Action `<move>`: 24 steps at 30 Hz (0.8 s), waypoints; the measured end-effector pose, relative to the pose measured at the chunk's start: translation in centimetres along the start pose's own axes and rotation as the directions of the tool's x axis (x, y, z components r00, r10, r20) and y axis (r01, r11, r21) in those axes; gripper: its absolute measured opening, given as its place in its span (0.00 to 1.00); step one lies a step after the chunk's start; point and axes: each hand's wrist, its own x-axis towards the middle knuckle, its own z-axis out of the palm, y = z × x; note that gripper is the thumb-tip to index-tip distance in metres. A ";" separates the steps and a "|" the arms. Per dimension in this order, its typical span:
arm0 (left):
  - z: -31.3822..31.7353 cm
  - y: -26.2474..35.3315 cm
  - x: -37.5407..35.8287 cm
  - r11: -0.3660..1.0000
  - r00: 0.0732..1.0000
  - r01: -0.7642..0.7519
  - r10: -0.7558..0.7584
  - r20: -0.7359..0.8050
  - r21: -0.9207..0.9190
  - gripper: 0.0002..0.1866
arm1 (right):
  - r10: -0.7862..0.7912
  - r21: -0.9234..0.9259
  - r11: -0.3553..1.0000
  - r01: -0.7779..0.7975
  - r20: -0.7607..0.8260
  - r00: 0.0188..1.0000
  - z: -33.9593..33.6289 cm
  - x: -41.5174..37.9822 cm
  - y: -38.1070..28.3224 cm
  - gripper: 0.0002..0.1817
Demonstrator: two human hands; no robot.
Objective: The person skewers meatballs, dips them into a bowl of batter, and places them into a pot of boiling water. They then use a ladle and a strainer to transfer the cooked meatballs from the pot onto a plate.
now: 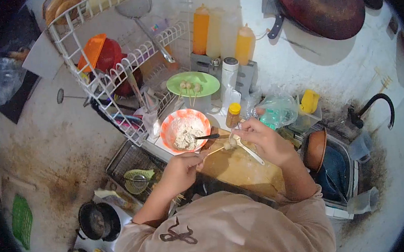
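Note:
My left hand (181, 170) is closed on a thin wooden skewer (216, 150) that points right. Pale round balls (230, 144) sit at the skewer's far end, over the wooden board. Just beyond them, my right hand (261, 140) has its fingers pinched together close to the balls; what lies between them is too small to name. Under that hand a white spoon (252, 154) rests on the cutting board (242, 170). Left of the board stands an orange-and-white bowl (167, 138) with a lumpy pale mixture (187, 133) and a dark-handled spoon (207, 137) in it.
Behind the bowl, a green plate (206, 77) bears several skewered balls. A yellow-capped jar (233, 115) stands by my right hand. Sauce bottles (201, 30) line the back, a dish rack (127, 68) stands left, and a sink (353, 181) with pans lies right.

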 end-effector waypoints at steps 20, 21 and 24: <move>1.5 3.2 -2.7 0.963 0.993 0.103 -0.084 -0.085 0.250 0.19 | -0.082 0.105 0.991 0.078 0.036 0.996 2.2 -1.3 0.2 0.17; 1.7 3.1 -2.9 0.965 0.991 0.106 -0.083 -0.102 0.239 0.19 | -0.096 0.114 0.989 0.092 0.032 0.995 2.5 -1.3 0.5 0.17; 1.8 3.0 -3.3 0.969 0.985 0.131 -0.103 -0.141 0.209 0.20 | -0.130 0.142 0.982 0.126 0.022 0.991 2.9 -0.9 0.3 0.17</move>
